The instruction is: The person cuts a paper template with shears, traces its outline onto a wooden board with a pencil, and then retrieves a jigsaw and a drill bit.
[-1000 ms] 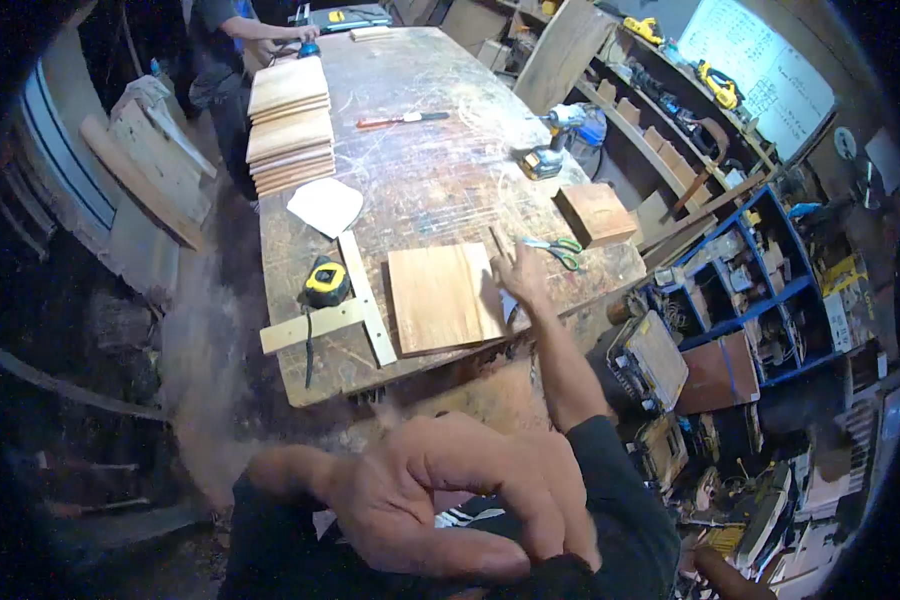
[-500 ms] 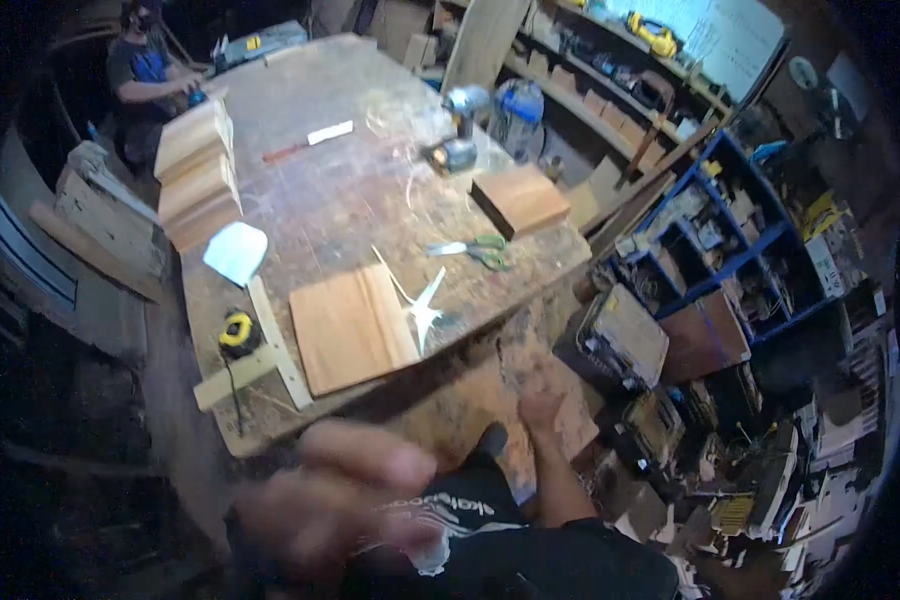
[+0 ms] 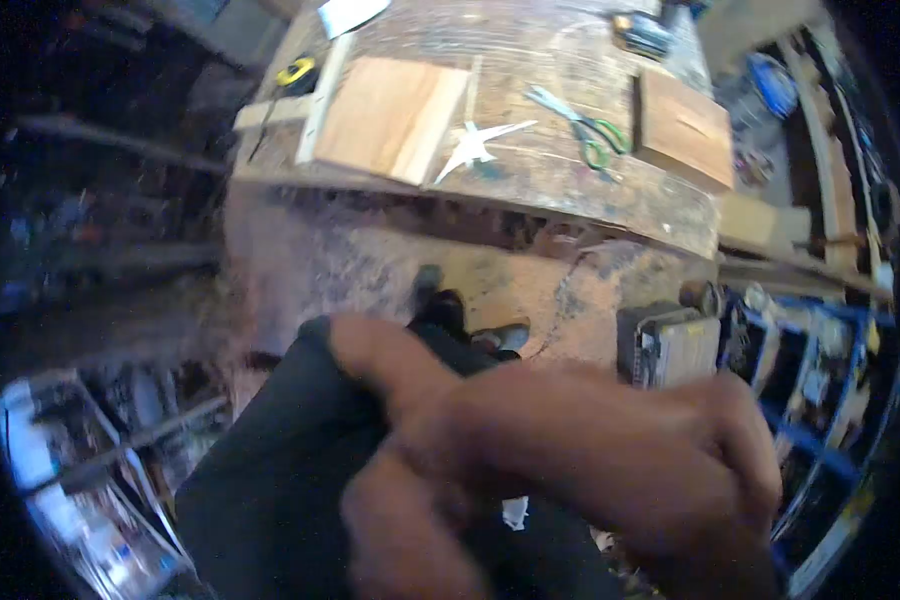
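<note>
My two bare arms cross the foreground close to the camera, blurred by motion. My right hand (image 3: 480, 420) reaches leftward across my front and overlaps my left hand (image 3: 395, 510) in this view. Their fingers are smeared and partly hidden, so I cannot tell whether anything is held. Beyond them, a flat wooden board (image 3: 390, 115) lies near the workbench's front edge, apart from both hands. Beside it rest a white, star-shaped scrap (image 3: 475, 148) and green-handled scissors (image 3: 582, 125), their blades spread apart.
On the workbench (image 3: 530, 60), a wooden block (image 3: 682, 130) sits at right and a yellow-black tape measure (image 3: 297, 75) at left, by wood strips. A power tool (image 3: 642, 35) stands farther back. A dark case (image 3: 670, 345) and blue shelving (image 3: 820, 450) are on the right.
My view has tilted down and turned, so the bench now sits higher in the picture. My hands were apart, the left blurred in front and the right lower down; now they overlap.
</note>
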Action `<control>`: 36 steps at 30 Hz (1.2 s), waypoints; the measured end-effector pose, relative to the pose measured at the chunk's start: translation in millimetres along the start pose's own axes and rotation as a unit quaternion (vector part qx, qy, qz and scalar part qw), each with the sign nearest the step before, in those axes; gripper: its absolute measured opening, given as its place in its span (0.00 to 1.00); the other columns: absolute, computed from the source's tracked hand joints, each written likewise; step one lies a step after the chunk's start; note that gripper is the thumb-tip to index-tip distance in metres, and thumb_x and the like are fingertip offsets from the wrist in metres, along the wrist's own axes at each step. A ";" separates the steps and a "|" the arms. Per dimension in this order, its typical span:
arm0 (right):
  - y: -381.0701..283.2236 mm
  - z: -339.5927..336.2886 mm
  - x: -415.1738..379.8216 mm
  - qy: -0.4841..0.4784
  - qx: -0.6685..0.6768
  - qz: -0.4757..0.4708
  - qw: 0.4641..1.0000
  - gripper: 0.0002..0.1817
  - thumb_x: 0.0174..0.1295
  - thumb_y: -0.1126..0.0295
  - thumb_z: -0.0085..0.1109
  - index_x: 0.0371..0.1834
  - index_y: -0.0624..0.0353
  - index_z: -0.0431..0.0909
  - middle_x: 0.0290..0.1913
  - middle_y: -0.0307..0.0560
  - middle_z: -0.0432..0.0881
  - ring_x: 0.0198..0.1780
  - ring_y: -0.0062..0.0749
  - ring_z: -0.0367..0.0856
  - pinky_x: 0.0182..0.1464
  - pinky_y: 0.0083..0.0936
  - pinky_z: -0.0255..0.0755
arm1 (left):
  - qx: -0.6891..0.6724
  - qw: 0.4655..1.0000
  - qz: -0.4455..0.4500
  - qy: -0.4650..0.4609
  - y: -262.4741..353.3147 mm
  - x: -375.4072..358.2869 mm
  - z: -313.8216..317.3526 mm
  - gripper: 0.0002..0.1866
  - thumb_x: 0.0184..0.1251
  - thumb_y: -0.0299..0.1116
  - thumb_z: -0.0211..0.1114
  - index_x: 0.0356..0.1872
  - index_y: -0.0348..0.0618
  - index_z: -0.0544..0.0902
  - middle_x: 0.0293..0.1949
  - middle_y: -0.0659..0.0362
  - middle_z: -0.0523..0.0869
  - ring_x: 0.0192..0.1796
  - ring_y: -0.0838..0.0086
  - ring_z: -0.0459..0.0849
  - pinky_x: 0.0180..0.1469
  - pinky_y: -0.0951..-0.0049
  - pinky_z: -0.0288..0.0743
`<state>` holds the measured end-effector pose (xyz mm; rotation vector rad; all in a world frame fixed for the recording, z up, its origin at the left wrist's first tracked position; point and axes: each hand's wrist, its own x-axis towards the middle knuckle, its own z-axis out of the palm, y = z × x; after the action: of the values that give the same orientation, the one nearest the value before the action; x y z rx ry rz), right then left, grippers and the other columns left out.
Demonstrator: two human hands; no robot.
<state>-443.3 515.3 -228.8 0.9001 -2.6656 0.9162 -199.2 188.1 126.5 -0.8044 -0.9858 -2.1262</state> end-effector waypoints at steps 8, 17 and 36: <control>-49.8 4.3 100.4 -0.006 0.027 -0.012 1.000 0.18 0.68 0.71 0.64 0.59 0.66 0.85 0.57 0.61 0.87 0.59 0.55 0.84 0.65 0.42 0.75 | -0.014 0.998 0.058 -0.007 -77.0 38.7 -8.4 0.19 0.76 0.46 0.64 0.39 0.37 0.83 0.42 0.49 0.85 0.48 0.55 0.82 0.53 0.55 0.75; -8.8 16.8 181.7 0.020 0.004 -0.023 1.000 0.18 0.64 0.75 0.65 0.58 0.64 0.86 0.57 0.59 0.87 0.59 0.55 0.84 0.66 0.42 0.74 | -0.105 0.992 0.072 -0.009 -157.4 97.1 -53.5 0.19 0.76 0.46 0.64 0.37 0.37 0.83 0.39 0.50 0.84 0.47 0.57 0.82 0.53 0.57 0.74; 56.7 -4.3 271.6 0.007 0.021 0.120 0.993 0.18 0.65 0.75 0.65 0.58 0.62 0.84 0.53 0.51 0.85 0.45 0.36 0.82 0.49 0.32 0.76 | -0.221 0.964 -0.094 -0.117 -263.9 209.3 -154.1 0.16 0.73 0.42 0.68 0.34 0.37 0.83 0.37 0.51 0.84 0.42 0.59 0.81 0.48 0.57 0.74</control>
<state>-694.7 421.1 -158.5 0.5862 -2.7952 1.0278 -564.1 134.1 92.3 -1.2441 -0.7268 -2.5042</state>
